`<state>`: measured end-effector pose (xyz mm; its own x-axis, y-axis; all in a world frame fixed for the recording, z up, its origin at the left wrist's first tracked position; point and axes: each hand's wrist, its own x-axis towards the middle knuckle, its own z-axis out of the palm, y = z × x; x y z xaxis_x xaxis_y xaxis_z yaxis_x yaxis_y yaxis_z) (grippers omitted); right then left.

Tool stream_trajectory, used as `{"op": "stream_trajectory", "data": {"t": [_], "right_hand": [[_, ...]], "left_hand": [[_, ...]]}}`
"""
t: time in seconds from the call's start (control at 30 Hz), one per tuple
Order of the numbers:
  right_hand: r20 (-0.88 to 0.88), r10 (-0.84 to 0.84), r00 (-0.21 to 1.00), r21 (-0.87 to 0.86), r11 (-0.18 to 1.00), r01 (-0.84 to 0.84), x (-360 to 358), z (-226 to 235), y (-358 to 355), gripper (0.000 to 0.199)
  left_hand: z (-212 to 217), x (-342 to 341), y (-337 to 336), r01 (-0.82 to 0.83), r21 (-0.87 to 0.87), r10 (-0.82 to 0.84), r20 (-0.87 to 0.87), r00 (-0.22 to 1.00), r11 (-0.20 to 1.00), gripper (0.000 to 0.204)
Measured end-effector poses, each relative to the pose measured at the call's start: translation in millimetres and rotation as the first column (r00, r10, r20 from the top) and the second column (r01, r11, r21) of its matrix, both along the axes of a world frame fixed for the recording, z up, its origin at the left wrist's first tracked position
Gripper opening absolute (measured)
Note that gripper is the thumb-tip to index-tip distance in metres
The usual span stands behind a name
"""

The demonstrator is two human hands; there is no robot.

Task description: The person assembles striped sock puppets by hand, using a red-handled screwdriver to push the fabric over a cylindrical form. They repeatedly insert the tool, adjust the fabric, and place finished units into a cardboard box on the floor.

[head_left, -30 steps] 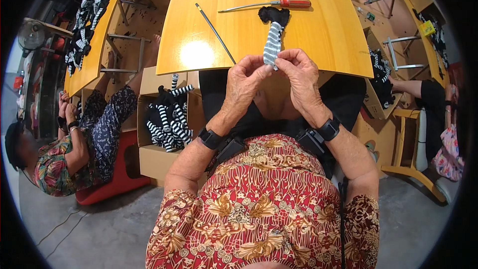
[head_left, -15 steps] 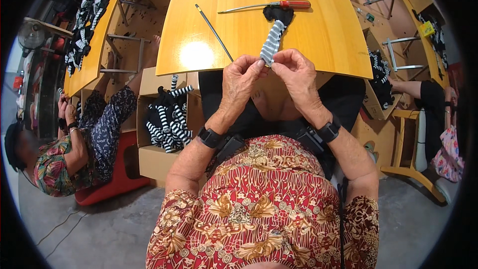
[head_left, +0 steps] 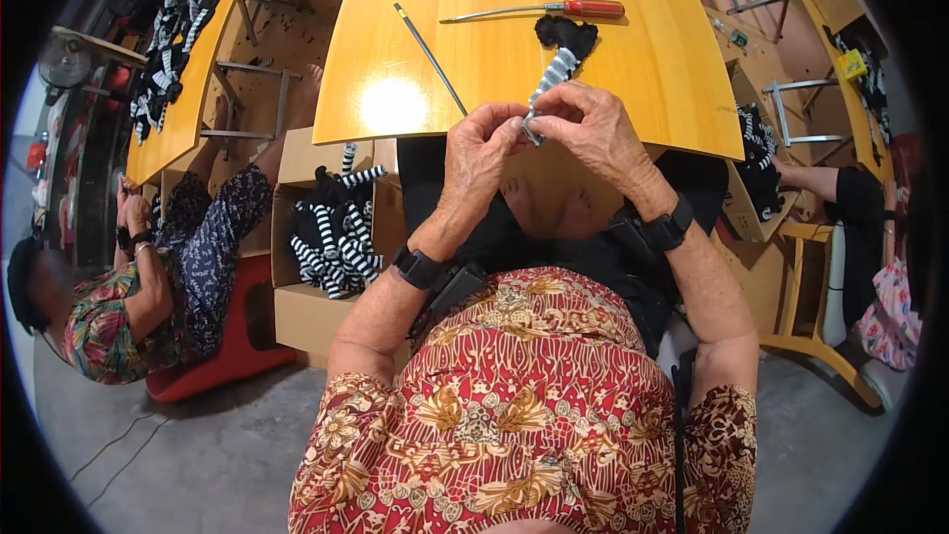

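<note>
From where I stand, the grey-and-white striped knit tube point(head_left: 557, 72) lies partly over the worktop point(head_left: 662, 89), its frilly black end pointing to one o'clock, the striped length narrowing to a crumpled tip at the near edge. The left grip point(head_left: 477, 160) is pinched on that tip, thumb against forefinger, and the right grip point(head_left: 596, 140) has hold of it just beside. Past the black end, at twelve o'clock, lies a red-handled screwdriver point(head_left: 585, 8); a dark metal rod point(head_left: 427, 54) slants at ten o'clock
</note>
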<state>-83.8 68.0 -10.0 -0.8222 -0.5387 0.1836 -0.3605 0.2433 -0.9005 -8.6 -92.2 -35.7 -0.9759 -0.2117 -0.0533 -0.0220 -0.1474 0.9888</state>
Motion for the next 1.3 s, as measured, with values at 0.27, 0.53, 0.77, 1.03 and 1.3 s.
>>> {"op": "stream_trajectory", "data": {"t": [0.27,0.53,0.77,1.03,1.3], "right_hand": [[0.047,-0.004,0.999,0.039,0.999,0.002,2,-2,4,0.018],[-0.037,-0.047,0.998,0.015,0.999,0.047,2,-6,0,0.012],[-0.031,-0.052,0.998,-0.035,0.998,0.051,4,-9,-3,0.012],[0.098,-0.006,0.995,-0.072,0.997,0.013,10,2,0,0.012],[0.159,0.061,0.985,-0.187,0.982,-0.031,9,-2,0,0.017]], "left_hand": [[2,1,0,-0.004,0.043,0.003,0.028,1.000,0.999,0.023],[4,5,5,0.042,0.070,-0.041,-0.014,0.999,0.997,0.024],[-4,-1,2,0.019,-0.141,-0.021,-0.012,1.000,0.990,0.023],[-3,-6,3,-0.011,-0.223,0.002,-0.040,0.999,0.975,0.016],[7,-1,7,-0.048,-0.296,0.004,-0.148,0.989,0.954,0.015]]}}
